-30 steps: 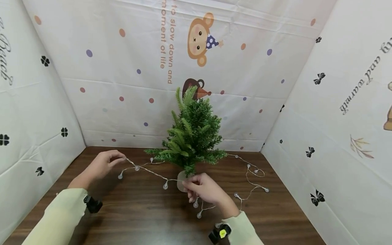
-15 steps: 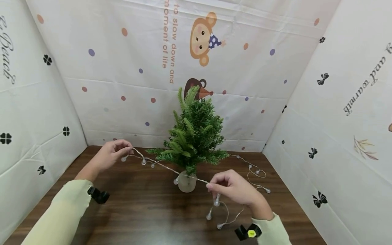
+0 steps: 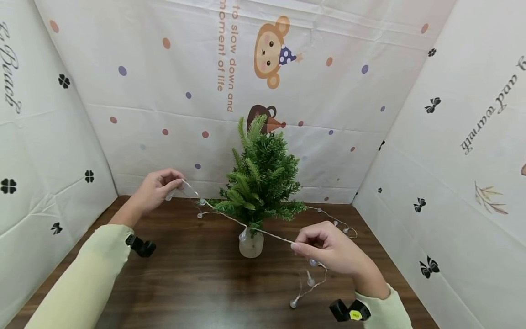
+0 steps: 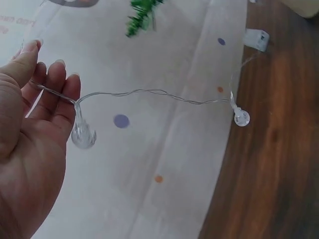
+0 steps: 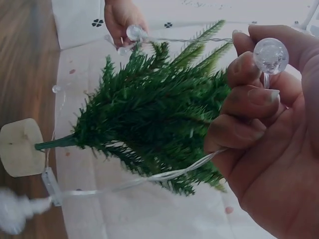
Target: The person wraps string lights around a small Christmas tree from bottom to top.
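Pinching a string of lights [image 3: 246,227] with left hand [image 3: 158,189] and right hand [image 3: 330,249], spanning it in front of the tree [image 3: 265,180], upright near the middle of the back edge of the table [image 3: 197,283]; showing more bulbs [image 3: 346,230] near the back right corner. Apparently draping the tree; probably calling next for raising the string onto it.

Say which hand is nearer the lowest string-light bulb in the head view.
Right. The right hand is above the string-light bulb and slightly right of it in that view; the left hand is farther off, left of the artificial pine tree.
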### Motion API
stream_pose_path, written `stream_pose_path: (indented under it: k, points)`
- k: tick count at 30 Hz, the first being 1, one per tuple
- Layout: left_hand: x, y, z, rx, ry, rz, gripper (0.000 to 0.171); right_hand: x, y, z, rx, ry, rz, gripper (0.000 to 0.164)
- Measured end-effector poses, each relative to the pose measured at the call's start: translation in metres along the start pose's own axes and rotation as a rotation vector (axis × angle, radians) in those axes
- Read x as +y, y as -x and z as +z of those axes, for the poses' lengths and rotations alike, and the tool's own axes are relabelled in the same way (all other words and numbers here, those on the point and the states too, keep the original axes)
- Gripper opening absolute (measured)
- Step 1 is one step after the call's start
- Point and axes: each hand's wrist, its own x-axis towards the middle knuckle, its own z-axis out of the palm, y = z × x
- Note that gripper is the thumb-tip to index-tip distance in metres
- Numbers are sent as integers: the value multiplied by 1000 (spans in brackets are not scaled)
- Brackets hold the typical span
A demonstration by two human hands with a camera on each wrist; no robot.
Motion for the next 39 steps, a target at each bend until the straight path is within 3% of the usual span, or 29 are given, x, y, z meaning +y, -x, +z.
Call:
stream_pose_path:
  k: [8,17,30,39]
  points:
    - [14,-11,0,-20,69,28,16,-15,-5,0,-69,2,-194,27]
    - [15,-5,-5,-76,31,-5,9,-25,-13,20,-207,62,-287,22]
    - [11,1,-17,-95,20,-13,15,-29,-20,34,-226,73,-310,20]
    - [8,2,-21,-104,-11,-25,15,-21,-28,46,-300,46,-184,17]
